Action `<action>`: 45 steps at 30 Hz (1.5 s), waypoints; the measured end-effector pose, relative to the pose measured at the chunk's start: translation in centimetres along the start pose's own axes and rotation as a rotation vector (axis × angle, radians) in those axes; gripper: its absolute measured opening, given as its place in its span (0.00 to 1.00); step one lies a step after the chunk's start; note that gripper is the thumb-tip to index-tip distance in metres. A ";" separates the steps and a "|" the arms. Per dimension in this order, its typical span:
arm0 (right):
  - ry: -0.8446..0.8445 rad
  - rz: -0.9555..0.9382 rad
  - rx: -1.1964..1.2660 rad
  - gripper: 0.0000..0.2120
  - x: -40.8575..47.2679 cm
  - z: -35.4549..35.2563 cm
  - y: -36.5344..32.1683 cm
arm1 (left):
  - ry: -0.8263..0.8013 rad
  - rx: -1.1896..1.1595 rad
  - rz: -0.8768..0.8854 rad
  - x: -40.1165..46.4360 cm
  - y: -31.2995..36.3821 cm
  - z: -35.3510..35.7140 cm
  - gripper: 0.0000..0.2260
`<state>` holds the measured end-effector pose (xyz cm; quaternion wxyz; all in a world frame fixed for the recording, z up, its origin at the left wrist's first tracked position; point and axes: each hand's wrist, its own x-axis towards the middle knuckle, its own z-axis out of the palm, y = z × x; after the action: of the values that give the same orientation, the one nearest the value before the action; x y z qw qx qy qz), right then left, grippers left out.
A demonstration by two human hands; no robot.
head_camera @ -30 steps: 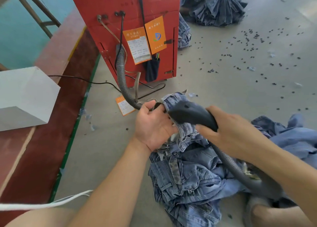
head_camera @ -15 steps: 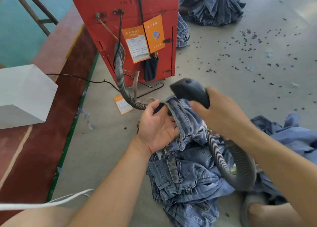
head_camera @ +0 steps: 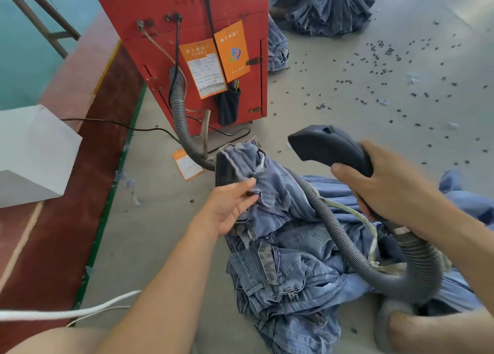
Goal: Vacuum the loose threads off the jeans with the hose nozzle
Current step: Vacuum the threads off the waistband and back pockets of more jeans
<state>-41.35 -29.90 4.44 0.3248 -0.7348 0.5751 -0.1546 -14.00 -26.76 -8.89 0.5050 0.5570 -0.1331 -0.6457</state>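
Grey workshop floor [head_camera: 347, 107], red machine [head_camera: 187, 46] upper centre | jeans [head_camera: 280, 260] heaped mid-frame, soft and floppy, best held by the hem | my left hand [head_camera: 230, 209] pinches a raised leg | my right hand [head_camera: 387, 190] grips the hose nozzle [head_camera: 326, 145], stiff and light, lifted clear.

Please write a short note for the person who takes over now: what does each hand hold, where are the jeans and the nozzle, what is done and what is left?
Left hand: pinches a raised fold of the jeans, which lie heaped on the floor.
Right hand: grips the hose nozzle, which is lifted clear of the denim and touches no fabric.
The hose loops over the pile and runs back to the red machine.
Done: cannot tell how much is cleaned.
Left: bring the nozzle down on the held fold, then the rest of the pile.
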 end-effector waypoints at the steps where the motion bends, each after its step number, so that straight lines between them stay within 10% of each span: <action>1: -0.010 -0.001 -0.002 0.10 0.0 0.1 0.2 | 0.028 0.042 -0.002 0.3 -0.3 -0.1 0.05; 11: -0.044 -0.034 -0.029 0.11 -0.3 0.4 0.6 | 0.160 0.526 0.208 1.2 -0.6 0.1 0.13; 24: -0.153 -0.063 -0.234 0.14 1.2 5.2 0.2 | -0.299 0.100 0.110 -0.7 -0.7 2.1 0.21; 29: 0.051 0.017 -0.079 0.11 2.6 3.5 -0.1 | -0.306 0.031 0.111 -0.7 -0.9 1.5 0.21; 34: -0.225 -0.111 -0.230 0.11 0.6 4.0 -0.3 | -0.301 -0.021 0.084 -0.6 -1.2 0.9 0.22; 40: -0.042 -0.084 -0.156 0.11 2.8 4.7 -0.9 | -0.257 -0.116 0.090 -0.8 -1.5 0.4 0.24; 45: -0.241 -0.130 -0.286 0.14 0.4 4.7 0.6 | -0.258 -0.201 0.057 -0.9 -1.3 0.5 0.24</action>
<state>-38.82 -28.99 0.53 0.2728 -0.8223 0.4995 -0.0030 -15.22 -25.64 -9.07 0.5549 0.4124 -0.1473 -0.7073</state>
